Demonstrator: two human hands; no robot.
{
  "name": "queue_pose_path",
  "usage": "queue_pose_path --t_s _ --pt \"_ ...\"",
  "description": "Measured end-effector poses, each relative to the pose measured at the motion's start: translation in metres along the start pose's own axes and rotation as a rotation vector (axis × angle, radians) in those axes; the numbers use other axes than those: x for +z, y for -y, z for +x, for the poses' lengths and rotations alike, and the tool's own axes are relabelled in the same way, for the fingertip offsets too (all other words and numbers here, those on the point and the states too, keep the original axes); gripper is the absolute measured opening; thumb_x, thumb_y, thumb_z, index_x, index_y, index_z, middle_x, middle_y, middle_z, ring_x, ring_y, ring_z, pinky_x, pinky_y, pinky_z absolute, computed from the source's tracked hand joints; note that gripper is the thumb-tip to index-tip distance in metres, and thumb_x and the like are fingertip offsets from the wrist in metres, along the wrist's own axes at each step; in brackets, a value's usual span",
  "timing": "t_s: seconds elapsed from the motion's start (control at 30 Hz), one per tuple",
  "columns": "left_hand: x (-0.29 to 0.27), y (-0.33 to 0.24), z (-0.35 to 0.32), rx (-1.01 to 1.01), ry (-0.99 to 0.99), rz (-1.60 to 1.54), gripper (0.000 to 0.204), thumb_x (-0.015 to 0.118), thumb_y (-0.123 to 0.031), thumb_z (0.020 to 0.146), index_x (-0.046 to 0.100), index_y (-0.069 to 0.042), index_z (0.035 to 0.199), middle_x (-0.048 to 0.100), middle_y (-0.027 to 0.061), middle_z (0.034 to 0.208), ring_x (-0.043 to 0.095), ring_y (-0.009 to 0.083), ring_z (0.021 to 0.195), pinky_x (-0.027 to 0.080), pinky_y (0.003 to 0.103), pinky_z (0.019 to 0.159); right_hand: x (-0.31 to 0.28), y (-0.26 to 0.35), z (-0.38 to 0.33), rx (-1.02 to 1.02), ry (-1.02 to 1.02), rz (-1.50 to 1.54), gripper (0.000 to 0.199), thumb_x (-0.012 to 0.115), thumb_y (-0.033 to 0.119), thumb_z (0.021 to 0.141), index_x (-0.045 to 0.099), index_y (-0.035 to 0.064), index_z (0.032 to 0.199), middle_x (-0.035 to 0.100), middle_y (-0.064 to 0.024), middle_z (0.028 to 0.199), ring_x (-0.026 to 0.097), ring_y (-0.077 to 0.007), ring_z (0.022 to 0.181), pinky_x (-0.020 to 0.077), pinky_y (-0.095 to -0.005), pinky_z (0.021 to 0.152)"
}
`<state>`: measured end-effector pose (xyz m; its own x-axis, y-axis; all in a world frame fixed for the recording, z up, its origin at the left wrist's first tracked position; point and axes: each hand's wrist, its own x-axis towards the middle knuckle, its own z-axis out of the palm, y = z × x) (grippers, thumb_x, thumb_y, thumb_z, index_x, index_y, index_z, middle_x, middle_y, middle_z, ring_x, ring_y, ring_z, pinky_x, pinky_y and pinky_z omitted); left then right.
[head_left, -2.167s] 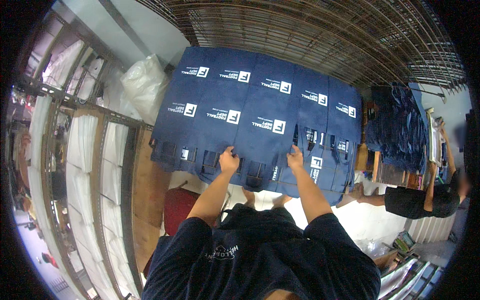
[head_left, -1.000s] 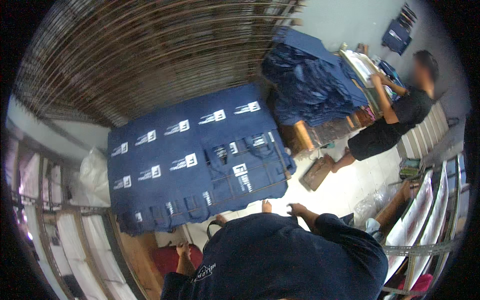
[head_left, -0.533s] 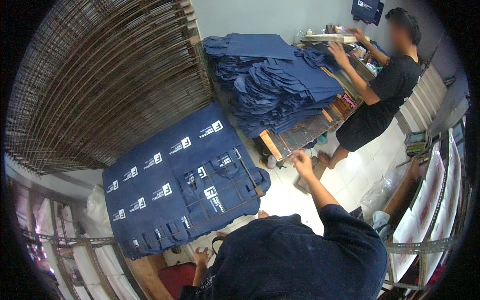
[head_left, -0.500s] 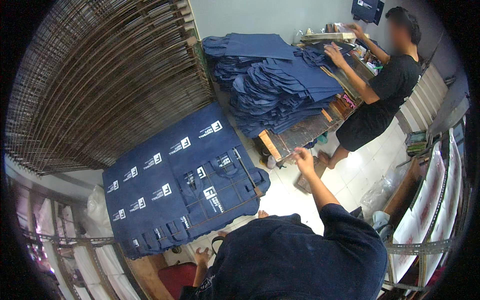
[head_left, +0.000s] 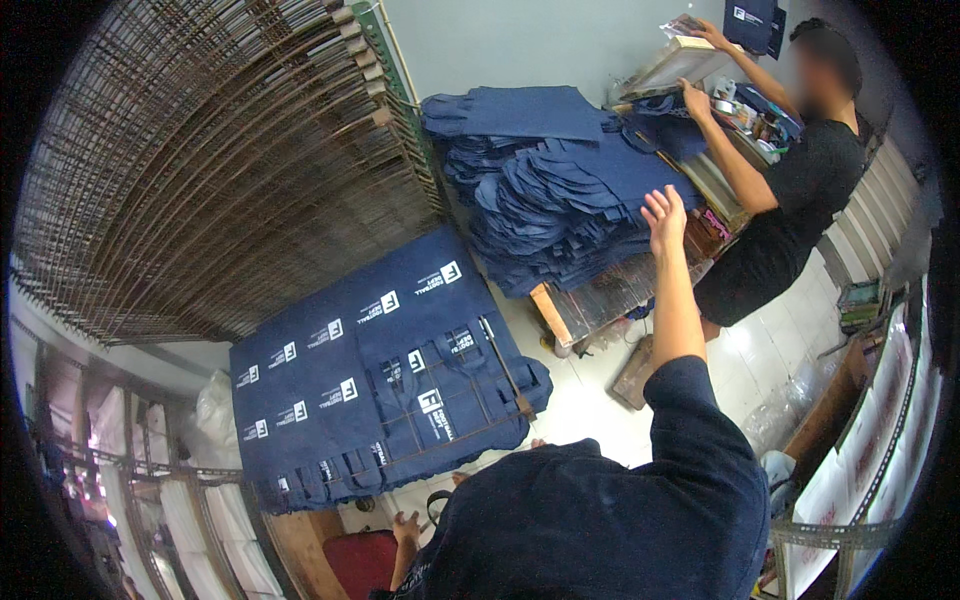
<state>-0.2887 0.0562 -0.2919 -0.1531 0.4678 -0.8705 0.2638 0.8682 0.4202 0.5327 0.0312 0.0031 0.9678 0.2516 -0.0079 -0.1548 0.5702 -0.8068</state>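
My right hand (head_left: 668, 222) is raised with its fingers stretched out, holding nothing. In the picture it lies over the right edge of a tall stack of navy fabric pieces (head_left: 545, 185); whether it touches them I cannot tell. The stack sits on a worn wooden table (head_left: 610, 297). Low by my left side, my left hand (head_left: 406, 530) hangs with its fingers loosely apart and nothing in it. It is nearest to a red seat (head_left: 362, 562) and the lower corner of the rack. Navy pieces with white prints (head_left: 335, 350) lie spread over that rack's lowered wire tier.
Many wire tiers of a drying rack (head_left: 250, 150) stand raised at the upper left. A co-worker in black (head_left: 800, 215) stands at the table's far right, both hands on a tilted pale-framed screen (head_left: 680, 65). A wooden block (head_left: 632, 372) rests on the tiled floor.
My right hand has risen and reached forward toward the fabric stack, its fingers opening out. The co-worker has tilted up the framed screen. The view has shifted slightly.
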Motion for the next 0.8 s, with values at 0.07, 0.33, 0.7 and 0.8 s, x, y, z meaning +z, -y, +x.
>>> queue_pose_path --t_s 0.07,0.33,0.7,0.8 --pt "0.018 0.009 -0.028 0.269 -0.141 0.116 0.058 0.070 -0.011 0.074 0.041 -0.004 0.123 0.057 0.0151 0.094 0.057 0.0242 0.079 0.051 0.037 0.060 0.013 0.005 0.025 0.073 -0.013 0.240 0.081 0.055 0.051 0.081 0.021 0.0023 0.136 0.031 -0.0265 0.134 0.040 -0.0358 0.120 0.0369 -0.0473 0.097" --pt "-0.050 0.072 0.022 0.539 -0.306 0.901 0.057 0.075 -0.025 0.069 0.050 0.001 0.113 0.060 0.0184 0.099 0.059 0.0231 0.088 0.047 0.033 0.074 0.056 -0.008 0.050 0.328 -0.069 0.772 0.116 0.045 0.081 0.063 -0.008 0.0130 0.141 0.008 -0.0180 0.145 0.016 -0.0364 0.133 0.0177 -0.0534 0.106" --pt "0.022 -0.026 -0.098 1.045 -0.551 0.050 0.034 0.066 -0.007 0.074 0.057 0.005 0.104 0.064 0.0096 0.086 0.059 0.0154 0.081 0.048 0.029 0.073 0.080 -0.035 0.081 0.231 -0.135 0.401 0.027 0.048 -0.008 0.076 0.044 -0.0101 0.103 0.048 -0.0207 0.103 0.053 -0.0321 0.088 0.0566 -0.0429 0.068" --pt "0.078 -0.129 -0.144 1.093 -0.359 0.011 0.026 0.062 -0.013 0.083 0.054 0.002 0.103 0.062 0.0065 0.084 0.057 0.0138 0.082 0.045 0.026 0.071 0.073 0.027 0.066 0.313 0.380 0.480 0.017 0.049 -0.005 0.081 0.047 -0.0133 0.095 0.050 -0.0209 0.100 0.054 -0.0305 0.092 0.0547 -0.0363 0.077"
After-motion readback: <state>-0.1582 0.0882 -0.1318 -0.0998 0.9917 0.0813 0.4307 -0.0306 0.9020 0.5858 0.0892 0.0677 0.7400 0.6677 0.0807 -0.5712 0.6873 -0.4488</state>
